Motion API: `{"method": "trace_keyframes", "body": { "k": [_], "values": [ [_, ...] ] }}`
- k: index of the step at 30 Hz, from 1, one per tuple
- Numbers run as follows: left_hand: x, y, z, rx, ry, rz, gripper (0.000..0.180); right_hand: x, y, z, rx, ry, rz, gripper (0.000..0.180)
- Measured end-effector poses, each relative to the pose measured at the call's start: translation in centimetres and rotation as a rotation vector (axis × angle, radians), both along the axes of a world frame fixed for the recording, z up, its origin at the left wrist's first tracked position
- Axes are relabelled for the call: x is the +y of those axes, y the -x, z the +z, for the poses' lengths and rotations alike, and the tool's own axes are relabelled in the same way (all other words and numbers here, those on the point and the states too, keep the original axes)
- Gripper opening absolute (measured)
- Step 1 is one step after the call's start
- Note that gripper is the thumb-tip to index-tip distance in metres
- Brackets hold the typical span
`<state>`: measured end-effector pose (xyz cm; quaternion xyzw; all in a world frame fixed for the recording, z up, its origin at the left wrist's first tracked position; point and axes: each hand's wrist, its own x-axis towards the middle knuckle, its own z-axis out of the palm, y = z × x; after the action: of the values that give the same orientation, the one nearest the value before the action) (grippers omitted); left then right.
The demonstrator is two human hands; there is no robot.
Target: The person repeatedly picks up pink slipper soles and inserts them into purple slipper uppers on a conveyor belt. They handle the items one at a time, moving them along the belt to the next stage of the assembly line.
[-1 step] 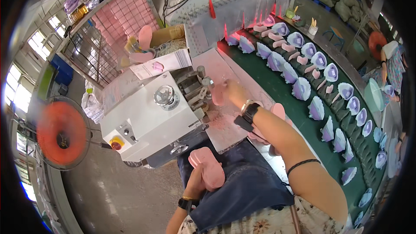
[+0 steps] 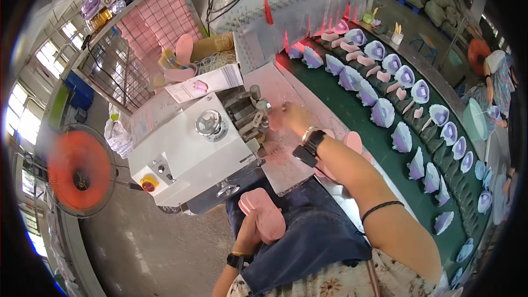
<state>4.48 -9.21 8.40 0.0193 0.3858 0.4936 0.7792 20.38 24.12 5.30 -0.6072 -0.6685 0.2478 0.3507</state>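
Over my lap, my left hand (image 2: 250, 231) is closed around a small stack of pink shoe soles (image 2: 268, 215). My right hand (image 2: 295, 117) grips a single pink sole (image 2: 276, 120) by its side, with the sole against the working head (image 2: 257, 111) of a white machine (image 2: 190, 151). Its fingertips are partly hidden and slightly blurred. Pink dust and shavings (image 2: 273, 153) lie on the plate below that head. More pink soles (image 2: 353, 142) rest beside my right forearm, partly covered by it.
To the right, a green conveyor belt (image 2: 357, 126) carries rows of purple-and-white shoe uppers and pink soles. An orange fan (image 2: 80, 170) stands at left. Behind the machine are a wire rack (image 2: 157, 19) of pink pieces and a box (image 2: 220, 58). Another person (image 2: 498, 82) is at far right.
My right hand and the sole in it have shifted very slightly at the machine head, and the sole's angle has changed a little. My left hand and its stack stay put.
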Motion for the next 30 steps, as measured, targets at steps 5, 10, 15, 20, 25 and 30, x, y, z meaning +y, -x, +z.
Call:
{"method": "trace_keyframes", "body": {
  "k": [5, 10, 15, 20, 25, 30],
  "values": [
    [-0.8, 0.0, -0.2, 0.2, 0.011, 0.082, 0.038, 3.6, 0.8, -1.6, 0.428, 0.215, -0.019, 0.027],
    [1.0, -1.6, 0.7, 0.278, -0.041, 0.049, 0.035, 0.3, -8.9, 1.6, 0.745, 0.109, -0.103, 0.025],
    [2.1, -1.5, -2.3, 0.099, 0.031, -0.095, 0.035, -6.0, -27.4, 1.9, 0.612, 0.135, -0.447, 0.027],
    [4.8, -6.6, 1.2, 0.135, 0.007, -0.145, 0.04, -13.7, -54.0, -7.5, 0.106, 0.092, -1.047, 0.032],
    [5.5, -7.7, 0.8, 0.126, -0.007, -0.19, 0.046, -16.9, -64.1, -8.2, -0.047, -0.04, -1.126, 0.034],
    [4.6, -7.8, 0.5, 0.166, 0.021, -0.143, 0.046, -8.9, -53.1, -6.0, -0.187, -0.453, -0.841, 0.037]
  ]
}}
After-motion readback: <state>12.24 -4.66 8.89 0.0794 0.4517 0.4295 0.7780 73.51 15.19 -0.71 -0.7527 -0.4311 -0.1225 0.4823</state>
